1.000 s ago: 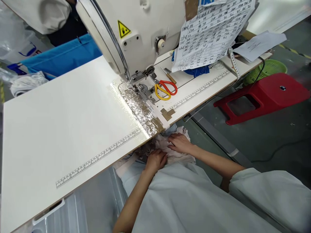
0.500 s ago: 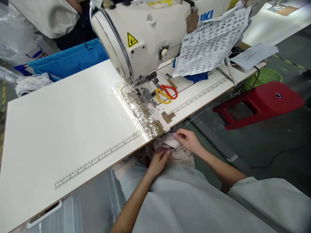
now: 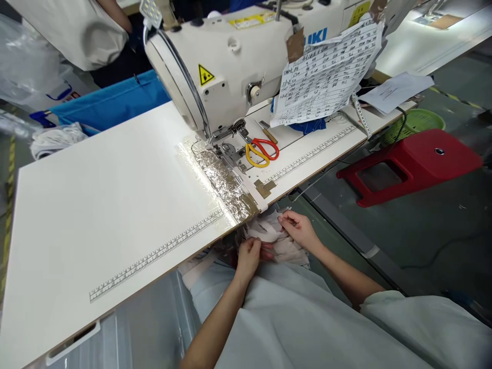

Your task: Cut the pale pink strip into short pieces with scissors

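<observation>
One white worktop point(image 3: 107, 205) with printed rulers fills the scene's left, a JUKI sewing machine point(image 3: 230, 66) at its far side. Beyond its near edge, pale pink fabric point(image 3: 269, 233) lies bunched over the wearer's lap. The left hand point(image 3: 249, 256) is pinched on the fabric's near left, the right hand point(image 3: 302, 230) on its right edge, thumb against fingers. Handling it well likely calls for light, even tension between both pinches, enough to smooth the thin cloth without stretching it, keeping loose folds out from under the fingertips.
</observation>
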### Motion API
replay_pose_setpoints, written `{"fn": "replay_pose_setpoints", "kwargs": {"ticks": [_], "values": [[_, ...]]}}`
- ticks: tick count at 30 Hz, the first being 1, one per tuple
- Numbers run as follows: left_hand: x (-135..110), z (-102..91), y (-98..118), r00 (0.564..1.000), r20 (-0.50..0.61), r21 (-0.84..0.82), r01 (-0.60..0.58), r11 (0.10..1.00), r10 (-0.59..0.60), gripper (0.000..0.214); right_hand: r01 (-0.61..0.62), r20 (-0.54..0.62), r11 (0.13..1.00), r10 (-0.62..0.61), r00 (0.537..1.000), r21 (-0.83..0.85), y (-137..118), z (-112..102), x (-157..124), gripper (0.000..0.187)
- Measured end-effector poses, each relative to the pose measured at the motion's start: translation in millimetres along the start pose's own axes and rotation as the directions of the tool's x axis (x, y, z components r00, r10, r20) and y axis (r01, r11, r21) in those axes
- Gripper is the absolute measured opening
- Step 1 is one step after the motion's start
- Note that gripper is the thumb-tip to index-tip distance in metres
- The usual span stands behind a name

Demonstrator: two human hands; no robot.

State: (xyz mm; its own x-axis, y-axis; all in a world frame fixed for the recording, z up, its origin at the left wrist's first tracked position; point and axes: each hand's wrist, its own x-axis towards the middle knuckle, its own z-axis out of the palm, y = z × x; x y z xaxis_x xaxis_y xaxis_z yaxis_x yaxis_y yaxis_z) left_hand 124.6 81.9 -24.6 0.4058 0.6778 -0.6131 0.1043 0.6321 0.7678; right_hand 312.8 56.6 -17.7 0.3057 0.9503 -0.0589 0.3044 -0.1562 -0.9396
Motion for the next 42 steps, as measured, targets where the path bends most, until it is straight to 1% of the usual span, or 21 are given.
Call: {"fn": "replay_pose_setpoints", "kwargs": {"ticks": [2,5,8,10,12,13,14,16,18,19,21,23,26,28,30,31,33,35,36,39,42], "values": [[-8.3,-10.2,2.3,0.992,-0.105,0.028,-0.064,0.998,0.067,0.040,0.003,-0.032,0.999,-0.002,0.999,0.042,3.6,-2.3,2.4,0.046],[-27.1,-23.5,9.7,0.946,-0.239,-0.051,-0.238,0.970,0.220,0.034,0.048,-0.182,0.996,-0.034,0.983,0.073,1.6,-15.5,7.7,0.045],[-52.7,-33.3,22.9,0.915,-0.284,-0.212,-0.351,0.912,0.286,0.032,0.114,-0.344,0.989,-0.073,0.936,0.099,-14.7,-38.3,6.9,0.046],[-73.2,-39.9,36.1,0.928,-0.273,-0.267,-0.328,0.906,0.256,0.033,0.128,-0.331,0.976,-0.065,0.942,0.174,-38.1,-55.4,-2.3,0.047],[-96.5,-47.9,53.5,0.942,-0.260,-0.296,-0.287,0.911,0.213,0.038,0.052,-0.136,0.952,-0.011,0.991,0.302,-70.4,-72.2,-17.9,0.044],[-108.8,-52.8,63.5,0.941,-0.272,-0.299,-0.283,0.911,0.203,0.040,-0.038,0.021,0.933,0.032,0.999,0.358,-87.4,-80.1,-26.5,0.039],[-121.2,-58.3,74.0,0.928,-0.306,-0.291,-0.304,0.907,0.213,0.041,-0.107,0.168,0.910,0.042,0.985,0.401,-102.7,-87.0,-34.4,0.034],[-143.7,-71.2,94.6,0.841,-0.439,-0.207,-0.437,0.875,0.316,0.040,-0.145,0.363,0.918,0.001,0.932,0.369,-121.8,-95.9,-44.4,0.031],[-159.8,-85.5,110.7,0.747,-0.480,-0.045,-0.544,0.838,0.460,0.037,-0.068,0.559,0.972,-0.072,0.826,0.226,-118.0,-94.6,-45.4,0.038],[-164.4,-92.4,115.8,0.741,-0.432,0.027,-0.560,0.828,0.515,0.036,-0.019,0.647,0.991,-0.070,0.759,0.130,-107.2,-89.7,-43.7,0.042],[-167.2,-102.6,119.9,0.794,-0.277,0.125,-0.529,0.839,0.542,0.039,0.044,0.738,0.994,0.041,0.674,-0.095,-74.6,-73.4,-40.3,0.043],[-163.6,-105.5,118.2,0.866,-0.169,0.192,-0.439,0.878,0.470,0.040,0.157,0.722,0.917,0.175,0.670,-0.368,-41.5,-54.7,-40.6,0.034],[-152.6,-95.8,115.1,0.959,-0.006,0.366,-0.262,0.893,0.284,0.038,0.348,0.674,0.733,0.200,0.711,-0.585,-24.7,-36.3,-46.0,0.026],[-143.7,-84.6,117.0,0.968,0.192,0.480,-0.236,0.845,0.161,0.040,0.364,0.626,0.777,0.049,0.778,-0.514,-42.8,-31.3,-45.8,0.030],[-134.7,-73.6,122.0,0.921,0.379,0.544,-0.301,0.783,0.091,0.041,0.369,0.550,0.895,-0.181,0.815,-0.252,-75.0,-26.3,-38.8,0.034],[-130.7,-69.1,125.2,0.895,0.439,0.563,-0.344,0.752,0.080,0.041,0.392,0.542,0.917,-0.293,0.787,-0.075,-91.8,-22.3,-33.0,0.035],[-125.5,-63.6,132.7,0.855,0.514,0.585,-0.412,0.698,0.074,0.040,0.396,0.623,0.892,-0.440,0.647,0.219,-119.2,-11.1,-18.4,0.042],[-125.6,-65.2,141.2,0.843,0.533,0.593,-0.434,0.679,0.074,0.039,0.314,0.723,0.883,-0.468,0.508,0.350,-134.0,0.2,-2.8,0.047],[-128.1,-69.3,145.4,0.852,0.517,0.597,-0.426,0.680,0.080,0.039,0.274,0.764,0.890,-0.454,0.458,0.365,-137.3,3.3,4.7,0.048],[-144.0,-94.7,156.6,0.906,0.388,0.650,-0.399,0.646,0.170,0.040,0.284,0.812,0.896,-0.434,0.391,0.342,-140.3,-6.9,25.5,0.044],[-166.7,-133.3,164.1,0.941,0.252,0.755,-0.338,0.561,0.228,0.039,0.406,0.838,0.887,-0.383,0.388,0.218,-145.6,-47.3,44.4,0.039]]}}
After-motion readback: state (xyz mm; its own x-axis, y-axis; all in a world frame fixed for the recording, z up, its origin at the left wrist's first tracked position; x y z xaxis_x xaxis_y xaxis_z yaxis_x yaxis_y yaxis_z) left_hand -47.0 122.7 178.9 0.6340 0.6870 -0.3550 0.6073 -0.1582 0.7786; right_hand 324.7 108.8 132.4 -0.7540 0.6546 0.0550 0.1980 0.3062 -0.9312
